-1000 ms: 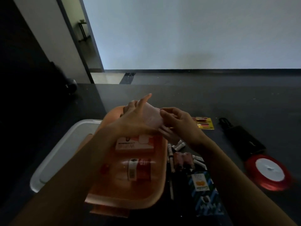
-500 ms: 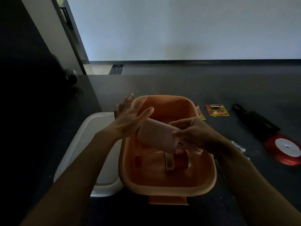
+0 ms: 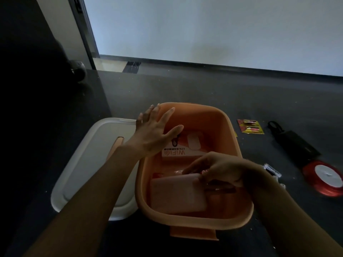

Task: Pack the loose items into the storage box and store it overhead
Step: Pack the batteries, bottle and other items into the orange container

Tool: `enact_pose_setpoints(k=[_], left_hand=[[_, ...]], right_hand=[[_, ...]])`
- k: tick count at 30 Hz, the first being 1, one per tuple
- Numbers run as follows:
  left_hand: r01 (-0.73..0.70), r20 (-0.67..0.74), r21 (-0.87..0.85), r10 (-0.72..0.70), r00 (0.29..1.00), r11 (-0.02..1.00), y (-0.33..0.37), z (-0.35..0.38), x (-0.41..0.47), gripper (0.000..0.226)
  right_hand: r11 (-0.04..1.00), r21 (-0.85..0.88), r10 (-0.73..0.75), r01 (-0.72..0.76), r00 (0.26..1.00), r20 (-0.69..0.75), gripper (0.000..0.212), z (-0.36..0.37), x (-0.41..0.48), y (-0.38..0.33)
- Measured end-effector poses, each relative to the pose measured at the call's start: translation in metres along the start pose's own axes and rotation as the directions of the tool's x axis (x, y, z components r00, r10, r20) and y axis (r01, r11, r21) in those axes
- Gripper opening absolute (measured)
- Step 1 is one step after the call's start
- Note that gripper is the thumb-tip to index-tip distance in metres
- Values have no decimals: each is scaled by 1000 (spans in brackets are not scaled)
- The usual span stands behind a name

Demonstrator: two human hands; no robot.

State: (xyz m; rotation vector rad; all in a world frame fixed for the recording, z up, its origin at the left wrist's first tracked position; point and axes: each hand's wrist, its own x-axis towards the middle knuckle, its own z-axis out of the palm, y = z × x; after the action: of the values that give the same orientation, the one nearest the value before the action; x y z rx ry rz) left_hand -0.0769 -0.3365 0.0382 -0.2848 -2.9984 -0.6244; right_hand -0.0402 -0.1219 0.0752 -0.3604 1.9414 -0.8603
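An orange storage box (image 3: 230,130) stands on the dark table in front of me. My right hand (image 3: 219,171) is inside it and grips the right end of a pale pink flat case (image 3: 176,193) lying low near the front wall. My left hand (image 3: 156,132) hovers open with spread fingers over the box's left rim. A WiFi device carton (image 3: 187,145) lies at the back of the box. Something red sits under my right hand, mostly hidden.
The white lid (image 3: 92,164) lies flat to the left of the box. To the right on the table are yellow battery packs (image 3: 250,126), a black pouch (image 3: 295,143), a red ribbon spool (image 3: 326,178) and a small white item (image 3: 272,169).
My right hand has lowered the pink case from above the box down to its floor. My left hand let go of the case and moved back over the left rim.
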Motion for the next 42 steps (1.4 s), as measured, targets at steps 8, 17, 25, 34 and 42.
enact_pose_setpoints(k=[8,17,25,34,42], left_hand=[[3,-19,-11,-3,1000,1000,1,0,0,80],[6,-37,-11,-6,999,1000,0,1,0,80],[-21,-45,-90,17,999,996,4,0,-2,81],[-95,-85,42,98,992,995,14,-4,2,74],[-231,-125,-12,228,966,973,87,0,20,57]], right_hand=[[995,-85,38,-48,993,-109,17,11,13,-1],[976,-190,64,-108,972,-224,29,19,22,-6],[986,-163,-27,-34,934,-356,23,12,14,9],[958,-239,-278,159,720,-636,40,3,-18,6],[977,-74,-143,199,355,-924,33,-42,-71,60]])
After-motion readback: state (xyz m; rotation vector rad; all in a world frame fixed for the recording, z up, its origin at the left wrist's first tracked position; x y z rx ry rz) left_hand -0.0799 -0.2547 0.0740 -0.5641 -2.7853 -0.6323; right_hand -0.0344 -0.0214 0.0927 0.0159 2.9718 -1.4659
